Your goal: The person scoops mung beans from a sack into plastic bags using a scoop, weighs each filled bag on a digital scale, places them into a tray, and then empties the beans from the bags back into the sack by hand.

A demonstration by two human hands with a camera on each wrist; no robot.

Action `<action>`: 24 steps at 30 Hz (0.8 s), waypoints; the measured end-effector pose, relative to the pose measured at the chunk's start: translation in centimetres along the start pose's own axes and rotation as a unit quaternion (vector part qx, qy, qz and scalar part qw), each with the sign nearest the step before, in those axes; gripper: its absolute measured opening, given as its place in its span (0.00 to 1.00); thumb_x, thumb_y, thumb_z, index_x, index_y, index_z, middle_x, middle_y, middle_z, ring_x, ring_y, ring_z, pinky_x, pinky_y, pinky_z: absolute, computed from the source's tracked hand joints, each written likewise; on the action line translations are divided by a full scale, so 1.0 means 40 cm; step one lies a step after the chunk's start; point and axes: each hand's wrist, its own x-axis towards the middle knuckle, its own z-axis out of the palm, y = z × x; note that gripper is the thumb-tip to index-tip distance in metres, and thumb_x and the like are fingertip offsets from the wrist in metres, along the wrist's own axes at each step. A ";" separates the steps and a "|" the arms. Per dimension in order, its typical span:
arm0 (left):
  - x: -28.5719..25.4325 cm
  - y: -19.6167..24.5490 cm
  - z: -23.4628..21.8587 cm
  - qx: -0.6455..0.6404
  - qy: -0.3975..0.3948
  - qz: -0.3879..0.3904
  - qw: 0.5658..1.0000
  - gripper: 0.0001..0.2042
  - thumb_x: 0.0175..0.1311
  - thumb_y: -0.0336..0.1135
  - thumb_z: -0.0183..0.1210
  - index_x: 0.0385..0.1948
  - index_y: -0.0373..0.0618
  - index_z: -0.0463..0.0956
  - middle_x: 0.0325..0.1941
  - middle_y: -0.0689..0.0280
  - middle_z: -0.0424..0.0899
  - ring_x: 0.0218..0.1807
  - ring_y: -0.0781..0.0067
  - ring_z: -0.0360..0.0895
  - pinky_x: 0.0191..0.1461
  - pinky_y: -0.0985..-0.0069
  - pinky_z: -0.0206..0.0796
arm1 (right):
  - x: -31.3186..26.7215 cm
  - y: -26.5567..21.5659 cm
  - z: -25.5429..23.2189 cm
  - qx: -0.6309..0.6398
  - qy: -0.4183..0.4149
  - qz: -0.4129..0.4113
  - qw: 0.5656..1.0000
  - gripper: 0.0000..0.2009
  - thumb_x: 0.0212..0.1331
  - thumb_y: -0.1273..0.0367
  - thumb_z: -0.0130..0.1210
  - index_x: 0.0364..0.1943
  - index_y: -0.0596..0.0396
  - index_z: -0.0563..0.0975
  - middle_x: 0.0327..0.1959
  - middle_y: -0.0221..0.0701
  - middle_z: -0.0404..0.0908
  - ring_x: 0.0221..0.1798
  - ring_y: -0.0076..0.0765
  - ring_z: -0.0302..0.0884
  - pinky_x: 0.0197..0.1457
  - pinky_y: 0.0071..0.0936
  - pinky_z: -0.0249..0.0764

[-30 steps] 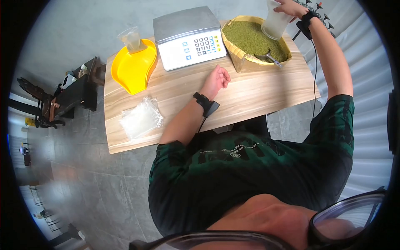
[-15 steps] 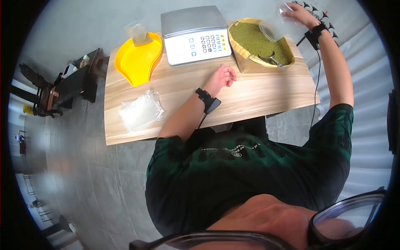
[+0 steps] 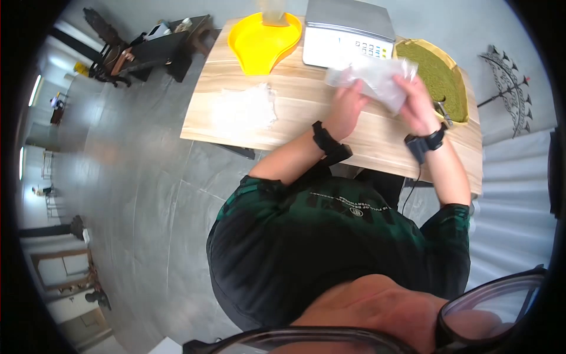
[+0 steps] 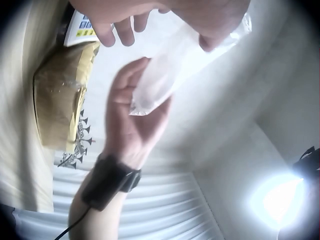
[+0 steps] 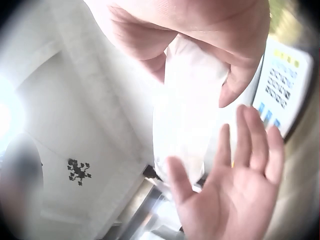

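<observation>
A translucent plastic bag point(image 3: 380, 76) is held up in front of the scale, over the table. My right hand point(image 3: 420, 107) pinches one end between thumb and fingers, as the right wrist view also shows. My left hand point(image 3: 346, 111) is at the other end. In the right wrist view, the left hand point(image 5: 230, 205) has its fingers spread and straight, with the thumb right at the bag's edge. Close to the right hand stands a paper sack point(image 4: 55, 100) filled with small green beans point(image 3: 436, 74), and a metal scoop point(image 3: 442, 111) sits at its near rim.
A digital scale point(image 3: 348, 20) stands at the back of the wooden table point(image 3: 203, 112). Left of it lies a yellow pan point(image 3: 262, 47) with a clear container point(image 3: 273, 12) at its far end. Several flat clear bags point(image 3: 244, 109) lie at the table's left front.
My right hand has brought the bag from above the bean sack back toward the middle. The left hand has moved up to meet it. The head view has swung right.
</observation>
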 end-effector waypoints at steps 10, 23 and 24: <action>-0.228 0.233 -0.159 -0.006 0.277 0.110 0.955 0.18 0.78 0.40 0.42 0.61 0.40 0.65 0.62 0.59 0.74 0.64 0.65 0.70 0.68 0.62 0.62 | 0.087 0.309 0.043 0.102 -0.229 0.171 0.953 0.16 0.74 0.61 0.44 0.50 0.59 0.75 0.49 0.34 0.82 0.53 0.32 0.80 0.57 0.31 0.75; -0.341 0.368 -0.382 0.930 0.099 -0.041 0.351 0.29 0.63 0.44 0.56 0.67 0.51 0.65 0.70 0.50 0.65 0.70 0.41 0.61 0.71 0.50 0.55 | 0.141 0.373 -0.005 0.226 -0.279 0.296 0.885 0.13 0.69 0.63 0.45 0.46 0.56 0.75 0.41 0.32 0.78 0.46 0.32 0.75 0.57 0.33 0.72; -0.327 0.367 -0.380 0.905 0.067 -0.124 0.402 0.31 0.63 0.50 0.57 0.67 0.51 0.65 0.71 0.50 0.65 0.71 0.42 0.61 0.71 0.49 0.55 | 0.141 0.379 -0.008 0.228 -0.284 0.296 0.883 0.13 0.69 0.62 0.45 0.46 0.56 0.74 0.41 0.32 0.77 0.46 0.32 0.75 0.56 0.33 0.72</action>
